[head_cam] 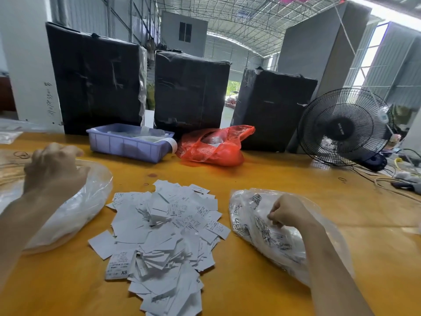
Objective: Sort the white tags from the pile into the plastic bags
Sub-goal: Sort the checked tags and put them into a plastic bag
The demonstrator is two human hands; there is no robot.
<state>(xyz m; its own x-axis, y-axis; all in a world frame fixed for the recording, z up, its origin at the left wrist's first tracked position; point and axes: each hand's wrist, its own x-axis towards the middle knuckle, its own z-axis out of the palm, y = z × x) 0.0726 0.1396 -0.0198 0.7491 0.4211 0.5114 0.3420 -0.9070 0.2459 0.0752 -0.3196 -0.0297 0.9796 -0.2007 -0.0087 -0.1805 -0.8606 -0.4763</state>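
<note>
- The loose pile of white paper tags lies on the yellow wooden table between the two hands — its long axis running from the near edge away toward the lavender plastic tray.
- The left hand is curled at the mouth of the clear plastic bag beneath it; whether it grips the film cannot be told.
- The right hand pinches the printed clear plastic bag — white tags fill it.
</note>
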